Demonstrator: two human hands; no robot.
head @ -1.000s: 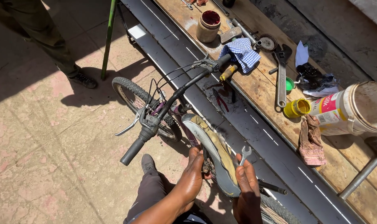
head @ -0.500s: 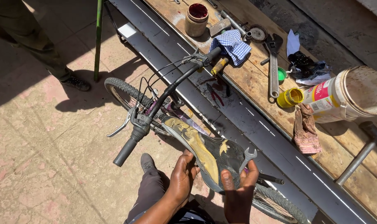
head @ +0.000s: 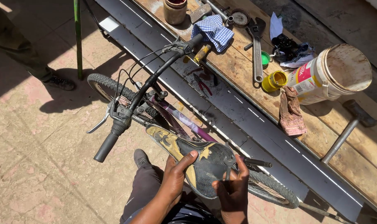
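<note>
Worn saddle [head: 196,159] gripped by left hand [head: 176,176]; right hand [head: 234,191] clutches spanner [head: 228,164] beside workbench [head: 321,137].

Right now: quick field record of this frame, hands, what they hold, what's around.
left hand: grips the side of the bicycle saddle
right hand: holds a small spanner against the saddle
saddle state: worn, black and yellow, nose toward the handlebar
front wheel: on the paved ground
bench: adjustable wrench, checked cloth, yellow cup, large tub
bystander: shoe upper left
</note>
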